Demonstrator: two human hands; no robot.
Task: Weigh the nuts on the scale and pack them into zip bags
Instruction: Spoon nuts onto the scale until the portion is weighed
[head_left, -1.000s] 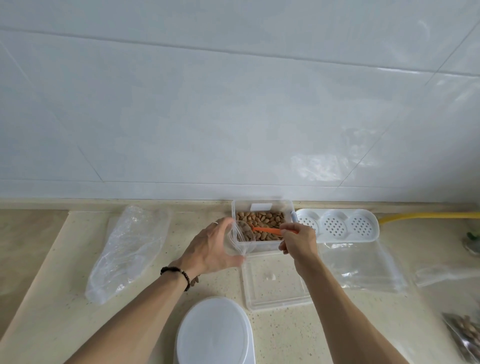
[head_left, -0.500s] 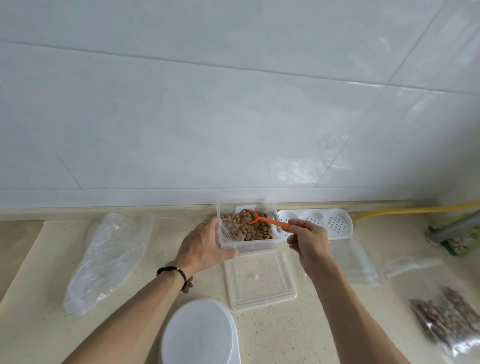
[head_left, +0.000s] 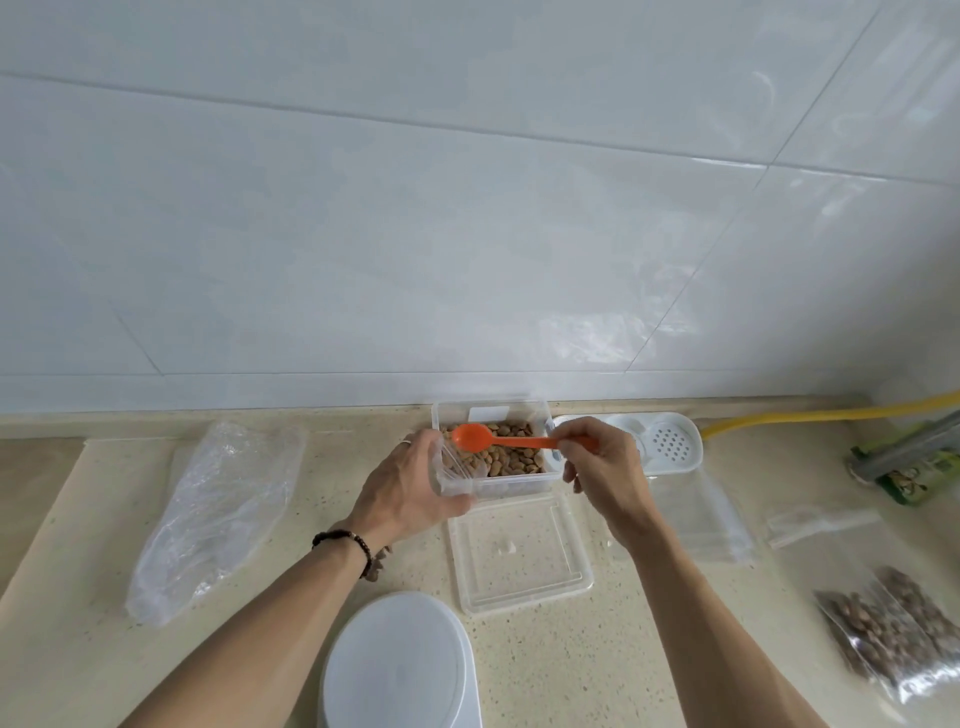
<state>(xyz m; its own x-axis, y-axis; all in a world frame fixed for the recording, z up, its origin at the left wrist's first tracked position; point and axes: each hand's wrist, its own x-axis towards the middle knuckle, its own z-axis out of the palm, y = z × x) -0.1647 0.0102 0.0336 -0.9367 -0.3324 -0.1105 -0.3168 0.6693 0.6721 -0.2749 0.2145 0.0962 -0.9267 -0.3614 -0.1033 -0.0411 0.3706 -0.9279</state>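
Mid-task, filling stage: your left hand (head_left: 410, 488) grips a small clear zip bag (head_left: 457, 475), fingers curled round it and its mouth held open against the near-left corner of the clear tub (head_left: 493, 415), while your right hand (head_left: 597, 467) pinches the handle of the orange spoon (head_left: 470, 436), whose bowl hovers just above the bag mouth and over the nuts (head_left: 511, 457); whether the bowl carries anything cannot be told. The tub, just beyond both grips, holds a shallow layer of nuts, so plenty is judged left to portion. A few brown pieces seem to show through the bag you hold, though they may be the tub's own seen through the film. Just below your grips lies the tub's lid (head_left: 519, 556), flat and bare but for a small fleck. Nearer you than the left grip sits the white scale (head_left: 400, 665), its top bare, so this portion is not yet weighed. Well right of the spoon grip lies a filled bag of nuts (head_left: 893, 639), one portion apparently done, with empty zip bags (head_left: 696, 514) between; a crumpled plastic sleeve (head_left: 223, 514) lies left of the left grip
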